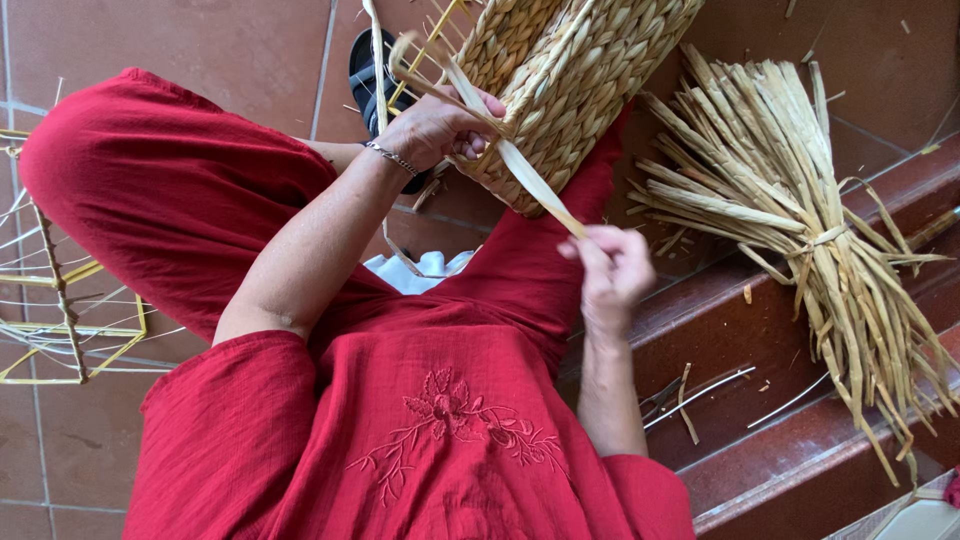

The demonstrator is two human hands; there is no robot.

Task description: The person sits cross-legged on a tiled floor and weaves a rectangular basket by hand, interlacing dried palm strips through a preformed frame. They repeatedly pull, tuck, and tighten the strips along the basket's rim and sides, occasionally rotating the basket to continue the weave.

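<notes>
- Left hand (435, 128) clenched on the woven basket (560, 80) rim, steadying it on the red-clad knee.
- Right hand (612, 270) pinches a flat straw strand (525, 170), pulled taut from the basket.
- Basket wall looks fully woven; bare yellow wire (430, 45) at the rim is left to cover.
- Tied straw bundle (800, 210) lies on the step (760, 330), near its upper edge.
- Bare wire frame (70, 320) on the tiled floor, unwoven.

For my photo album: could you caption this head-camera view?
Left hand steadies a woven basket while right hand pulls a straw strip taut.
</notes>
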